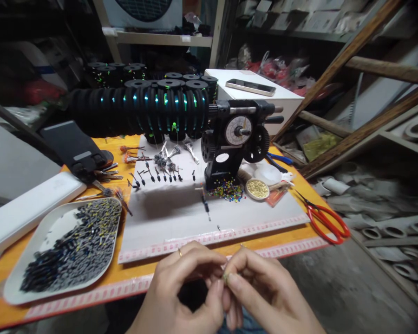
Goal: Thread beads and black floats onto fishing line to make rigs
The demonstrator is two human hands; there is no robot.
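Observation:
My left hand (184,287) and my right hand (261,287) meet in front of the table's near edge. Their fingertips pinch together around a tiny greenish piece (225,278), mostly covered and too small to name. A ring is on a left finger. Just beyond the hands, a small metal bit (219,228) lies on the white board (160,204). Farther back are a dark, thin linked piece (206,206), a pile of coloured beads (228,189) and a small dish of gold beads (257,189). Several black pieces with stems (165,176) stand in a row.
A black geared winding machine (235,139) with a dial carries a long row of spools (139,109). At left is a tray (10,290) of small grey and black parts. Red-handled scissors (329,225) overhang the right edge. A phone (251,87) lies on a white box (218,76).

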